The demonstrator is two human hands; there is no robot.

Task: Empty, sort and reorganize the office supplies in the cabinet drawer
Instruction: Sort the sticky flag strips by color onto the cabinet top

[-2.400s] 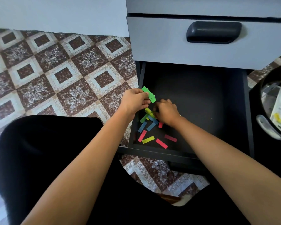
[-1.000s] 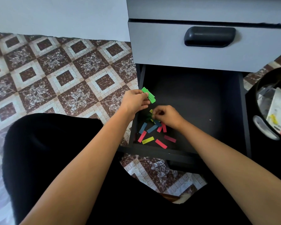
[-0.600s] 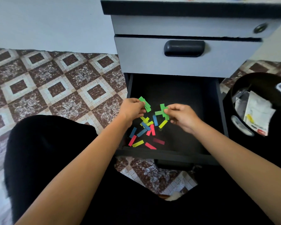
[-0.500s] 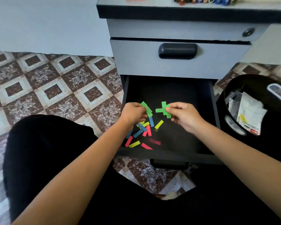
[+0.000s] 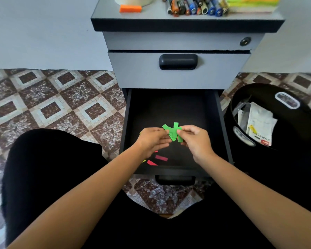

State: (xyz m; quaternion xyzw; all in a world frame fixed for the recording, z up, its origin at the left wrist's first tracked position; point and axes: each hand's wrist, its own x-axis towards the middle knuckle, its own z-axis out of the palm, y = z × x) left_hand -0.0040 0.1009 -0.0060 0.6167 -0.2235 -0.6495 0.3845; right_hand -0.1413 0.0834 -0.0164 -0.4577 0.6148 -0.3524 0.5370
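Bright green is seen on the paper strips [image 5: 172, 133], while red and dark pink are shown by the loose strips [image 5: 161, 157] on the black floor of the open drawer [image 5: 169, 108]. The cabinet [image 5: 133, 76] is finished in light grey, with a charcoal handle [image 5: 178, 62]. The floor tiles [image 5: 50, 108] are patterned with marbled brown and cream diamonds. An orange block [image 5: 130, 8], batteries [image 5: 196, 6] banded in blue, orange, black and gold, and a black bin [image 5: 258, 88] are also seen.

We can read nothing for certain. The white paper packet [image 5: 258, 119] in the round black bin [image 5: 307, 126] carries dark print and a red patch, and the coloured cylindrical batteries [image 5: 196, 6] have printed wrappers, all too small and blurred for us.
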